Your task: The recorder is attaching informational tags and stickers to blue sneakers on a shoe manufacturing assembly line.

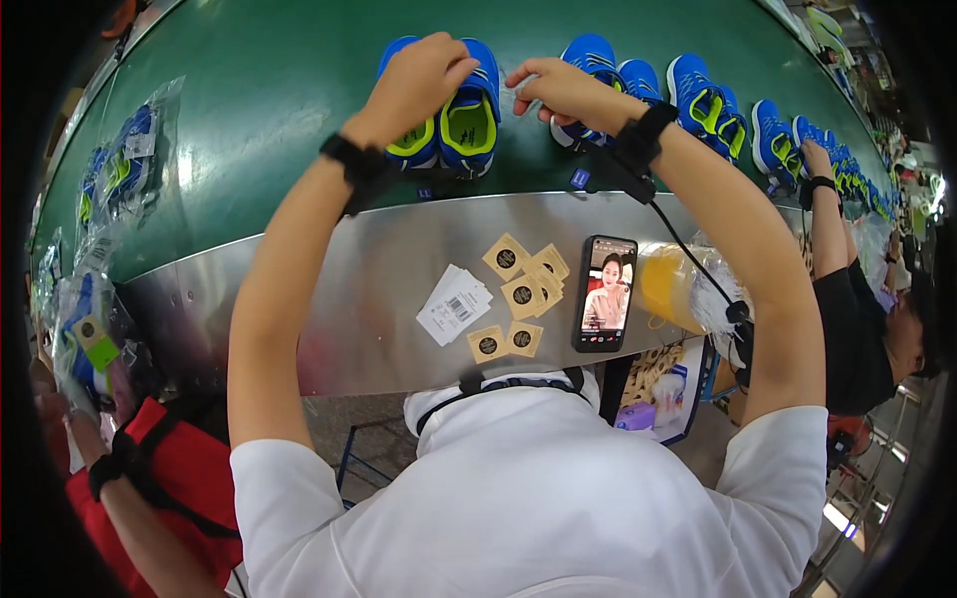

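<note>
A pair of blue children's sneakers (pixel 469 130) with lime-green linings stands in front of me on the green belt, toes pointing away. My left hand (pixel 421 82) lies over the top of this pair. Its fingers are curled together, and what they may grip is hidden. To the right, my right hand (pixel 566 88) is in the air between this pair and another blue pair (pixel 591 62). Its fingers are loosely bent and apart, with nothing clear in them. Small blue tags (pixel 580 178) lie by the belt's near edge.
On the metal ledge (pixel 379 299) lie white barcode labels (pixel 455 304), several tan stickers (pixel 506 256) and a phone (pixel 605 294) playing video. More sneakers (pixel 706 105) line the belt rightward; bagged shoes (pixel 130 149) lie left. Co-workers' arms (pixel 825 219) reach in at both sides.
</note>
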Demonstrator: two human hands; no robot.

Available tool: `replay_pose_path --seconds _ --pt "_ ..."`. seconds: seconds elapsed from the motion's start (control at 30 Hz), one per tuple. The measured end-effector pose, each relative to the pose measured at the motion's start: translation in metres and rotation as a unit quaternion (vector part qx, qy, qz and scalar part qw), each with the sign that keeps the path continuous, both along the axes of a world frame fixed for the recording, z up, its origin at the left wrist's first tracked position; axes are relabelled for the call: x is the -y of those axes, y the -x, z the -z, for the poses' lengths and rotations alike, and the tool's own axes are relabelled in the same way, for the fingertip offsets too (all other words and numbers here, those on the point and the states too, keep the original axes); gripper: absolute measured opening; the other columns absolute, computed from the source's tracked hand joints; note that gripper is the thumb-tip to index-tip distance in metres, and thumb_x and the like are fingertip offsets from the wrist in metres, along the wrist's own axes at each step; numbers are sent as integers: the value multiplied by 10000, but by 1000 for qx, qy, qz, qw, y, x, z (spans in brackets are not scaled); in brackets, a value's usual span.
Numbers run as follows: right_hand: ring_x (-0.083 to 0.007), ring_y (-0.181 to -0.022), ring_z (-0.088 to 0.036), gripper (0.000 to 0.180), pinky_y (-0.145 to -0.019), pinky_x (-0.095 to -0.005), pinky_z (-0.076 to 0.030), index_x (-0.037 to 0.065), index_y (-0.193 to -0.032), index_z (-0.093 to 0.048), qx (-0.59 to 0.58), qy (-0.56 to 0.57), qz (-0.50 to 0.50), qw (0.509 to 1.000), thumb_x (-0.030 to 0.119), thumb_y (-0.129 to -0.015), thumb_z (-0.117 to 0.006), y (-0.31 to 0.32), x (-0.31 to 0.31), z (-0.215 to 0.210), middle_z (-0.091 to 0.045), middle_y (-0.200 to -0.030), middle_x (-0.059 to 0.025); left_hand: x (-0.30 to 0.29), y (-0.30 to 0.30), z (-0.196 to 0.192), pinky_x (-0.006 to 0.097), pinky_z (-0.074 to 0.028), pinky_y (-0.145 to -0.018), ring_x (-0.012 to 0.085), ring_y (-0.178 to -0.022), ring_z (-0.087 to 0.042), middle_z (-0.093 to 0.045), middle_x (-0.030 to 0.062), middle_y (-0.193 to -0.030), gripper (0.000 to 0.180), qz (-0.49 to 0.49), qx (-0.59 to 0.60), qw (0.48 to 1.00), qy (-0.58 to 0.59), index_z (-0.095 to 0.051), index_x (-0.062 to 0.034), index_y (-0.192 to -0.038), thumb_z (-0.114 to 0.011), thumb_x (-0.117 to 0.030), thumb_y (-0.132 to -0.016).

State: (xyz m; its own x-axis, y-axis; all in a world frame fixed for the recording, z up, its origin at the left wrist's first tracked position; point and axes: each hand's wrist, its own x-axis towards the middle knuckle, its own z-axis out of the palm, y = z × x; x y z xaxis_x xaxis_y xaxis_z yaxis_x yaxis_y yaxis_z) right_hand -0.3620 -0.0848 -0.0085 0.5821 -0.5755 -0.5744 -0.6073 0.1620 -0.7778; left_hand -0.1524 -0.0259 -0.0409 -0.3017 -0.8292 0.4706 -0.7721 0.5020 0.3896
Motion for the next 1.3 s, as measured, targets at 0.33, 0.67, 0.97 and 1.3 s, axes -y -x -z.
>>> replay_pose_path --seconds 0.33,0.67,0.97,1.3 --pt "-137 -658 -659 261 -516 -221 -497 33 -1096 -573 -3 103 -1 995 139 -864 -520 -28 4 22 -667 -934 -71 57 0 -28 269 -499 -527 150 -613 -614 -663 90 -726 163 30 67 889 -451 -708 -22 -884 -645 -74 -743" --pt "-138 -588 -651 205 -561 -240 -520 40 -967 -673 22 203 23 979 151 -829 -571 -25 11 26 -681 -791 -68 59 -2 -6 344 -510 -616 249 -644 -657 -673 124 -706 187 -4 -45 961 -274 -727 -90 -790 -723 -194 -635" --pt "-180 -727 -645 262 -673 -297 -529 22 -1027 -628 -51 617 -34 785 186 -828 -585 -25 29 63 -642 -820 -119 42 23 -9 418 -480 -576 373 -625 -604 -629 204 -694 113 -10 8 999 -40 -668 -24 -727 -609 -115 -693" --pt "-144 -695 -599 96 -674 -248 -526 -2 -960 -573 299 -84 187 932 70 -898 -558 -24 37 27 -598 -814 -66 21 -16 11 287 -540 -727 199 -762 -630 -638 119 -852 168 53 -694 600 -394 -590 63 -1002 -515 -37 -891"
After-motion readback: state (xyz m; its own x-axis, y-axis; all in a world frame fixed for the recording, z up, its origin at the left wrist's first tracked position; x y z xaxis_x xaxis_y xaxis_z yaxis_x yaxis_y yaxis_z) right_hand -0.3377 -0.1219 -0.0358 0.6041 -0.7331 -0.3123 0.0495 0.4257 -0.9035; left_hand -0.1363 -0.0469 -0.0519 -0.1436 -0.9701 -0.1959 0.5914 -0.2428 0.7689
